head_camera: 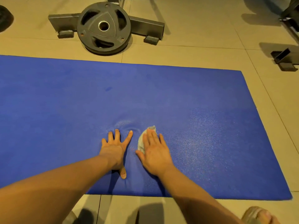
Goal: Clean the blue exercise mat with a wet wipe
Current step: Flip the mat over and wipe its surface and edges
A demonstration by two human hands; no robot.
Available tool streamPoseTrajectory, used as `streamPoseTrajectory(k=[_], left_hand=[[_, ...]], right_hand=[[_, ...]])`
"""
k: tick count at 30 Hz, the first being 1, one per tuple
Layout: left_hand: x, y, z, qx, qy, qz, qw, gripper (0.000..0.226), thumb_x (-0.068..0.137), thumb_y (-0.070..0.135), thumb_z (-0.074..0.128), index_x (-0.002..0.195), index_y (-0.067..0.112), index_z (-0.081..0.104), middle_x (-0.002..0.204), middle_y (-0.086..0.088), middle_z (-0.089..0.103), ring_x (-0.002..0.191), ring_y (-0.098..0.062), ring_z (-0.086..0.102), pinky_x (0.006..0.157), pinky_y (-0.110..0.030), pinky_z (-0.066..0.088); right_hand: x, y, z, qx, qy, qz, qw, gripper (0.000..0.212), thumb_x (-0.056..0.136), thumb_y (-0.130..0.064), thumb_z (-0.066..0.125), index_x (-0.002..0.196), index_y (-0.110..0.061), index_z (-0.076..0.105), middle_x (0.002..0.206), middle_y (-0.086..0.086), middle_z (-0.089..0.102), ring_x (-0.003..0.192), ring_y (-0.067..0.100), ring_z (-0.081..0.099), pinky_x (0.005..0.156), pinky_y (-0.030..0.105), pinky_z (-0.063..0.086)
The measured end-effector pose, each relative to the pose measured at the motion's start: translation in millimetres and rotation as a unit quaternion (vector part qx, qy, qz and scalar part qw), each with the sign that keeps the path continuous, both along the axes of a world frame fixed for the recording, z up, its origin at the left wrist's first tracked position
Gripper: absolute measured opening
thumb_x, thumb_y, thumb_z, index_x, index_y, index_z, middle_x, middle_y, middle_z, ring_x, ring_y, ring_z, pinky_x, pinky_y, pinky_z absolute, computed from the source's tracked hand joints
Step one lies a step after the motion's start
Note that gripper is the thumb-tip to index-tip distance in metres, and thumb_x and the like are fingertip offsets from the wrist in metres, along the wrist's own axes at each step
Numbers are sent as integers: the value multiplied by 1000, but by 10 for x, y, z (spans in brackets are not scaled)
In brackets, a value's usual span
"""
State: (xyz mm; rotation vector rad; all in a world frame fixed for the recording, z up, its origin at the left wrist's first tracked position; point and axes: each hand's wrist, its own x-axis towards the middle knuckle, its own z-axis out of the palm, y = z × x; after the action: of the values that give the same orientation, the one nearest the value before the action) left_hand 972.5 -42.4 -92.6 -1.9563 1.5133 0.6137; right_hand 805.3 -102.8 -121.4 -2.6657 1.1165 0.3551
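Roughly midway: the flat right hand (156,153) presses the wet wipe (142,141) onto the blue exercise mat (64,102), the left hand (115,148) is splayed flat; the right end is perhaps damp, the left stretch remains.

Blue mat (64,102): one.
Wet wipe (141,143): one, grey wad.
Hands: two. Left hand (114,151), right hand (156,153).
Left-hand fingers (117,135) in view: five, counting thumb.
Weight plate (103,28): one clear; possible second rim beneath, cannot tell.
Grip cut-outs in plate: three.
Centre hole: one.
Steel bar (64,21) behind plate: one.
Rubber pads under bar: two. Left pad (65,33), right pad (151,39).
Separate frame end (282,56) at right edge: one.
Sandalled foot (258,215): one.
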Motion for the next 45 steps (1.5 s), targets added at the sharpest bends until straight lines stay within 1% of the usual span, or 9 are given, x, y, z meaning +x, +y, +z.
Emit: streamPoseTrajectory(k=[7, 11, 21, 28, 32, 35, 39, 42, 45], left_hand=[[326, -306, 245, -66, 26, -91, 993, 138, 63, 74, 81, 163, 25, 0, 154, -14, 22, 143, -34, 27, 114, -53, 35], [311, -536, 191, -16, 18, -65, 998, 168, 51, 70, 90, 156, 21, -31, 164, -24, -22, 154, -48, -9, 120, -67, 16], [200, -737, 1, 13, -13, -163, 986, 169, 54, 64, 92, 152, 11, -36, 159, -27, -33, 149, -53, -20, 122, -63, 14], [215, -750, 18, 16, 15, -154, 988, 172, 51, 59, 95, 152, 14, -36, 159, -26, -34, 148, -52, -24, 124, -63, 9], [175, -770, 5, 25, 2, -159, 987, 174, 48, 60, 95, 151, 10, -36, 159, -31, -32, 147, -57, -19, 122, -65, 15], [153, -793, 7, 25, -10, -162, 986, 172, 50, 60, 94, 151, 8, -35, 159, -32, -30, 148, -58, -17, 121, -66, 17], [162, -777, 3, 21, -19, -165, 986, 173, 50, 63, 93, 151, 9, -36, 159, -31, -31, 148, -57, -17, 122, -63, 17], [184, -779, -6, 23, -14, -164, 986, 176, 46, 64, 94, 151, 11, -37, 159, -30, -32, 148, -55, -19, 122, -64, 15], [198, -779, -5, 26, 0, -159, 987, 175, 47, 64, 94, 150, 13, -38, 159, -28, -33, 148, -54, -22, 123, -64, 13]], right_hand=[[-1383, -741, 196, -33, 121, -128, 984, 114, 83, -74, -26, 155, -6, 31, 165, 14, 26, 153, 29, 21, 124, 54, 16], [-946, -735, 221, -13, 126, -212, 969, 105, 90, -76, -3, 158, 1, 21, 166, 21, 15, 155, 33, 10, 126, 50, 11], [82, -224, -34, -22, -17, 6, 1000, 80, 103, -61, 27, 157, -3, 29, 165, 16, 24, 155, 29, 14, 124, 54, 17], [-1267, -987, -43, -86, 82, -180, 976, 77, 104, -55, 13, 150, 0, 38, 160, 19, 32, 147, 33, 34, 122, 56, 18], [-746, -939, -38, -56, 97, -285, 952, 66, 106, -39, 27, 153, 8, 27, 160, 29, 24, 151, 41, 21, 121, 54, 23], [-128, -689, -81, -82, 25, -224, 971, 68, 101, -27, 46, 153, 11, 25, 159, 35, 21, 150, 47, 19, 122, 55, 22], [209, -379, -63, -51, 9, -7, 999, 71, 103, -22, 39, 159, 3, 2, 166, 26, -1, 155, 40, -7, 125, 55, 5], [-237, -681, -47, -68, -20, 32, 997, 72, 93, -18, 56, 156, 0, 28, 164, 20, 23, 153, 34, 22, 123, 56, 19], [-949, -1109, -76, -108, 11, -75, 991, 67, 80, -10, 65, 143, 4, 50, 151, 23, 45, 139, 37, 46, 116, 58, 33]])
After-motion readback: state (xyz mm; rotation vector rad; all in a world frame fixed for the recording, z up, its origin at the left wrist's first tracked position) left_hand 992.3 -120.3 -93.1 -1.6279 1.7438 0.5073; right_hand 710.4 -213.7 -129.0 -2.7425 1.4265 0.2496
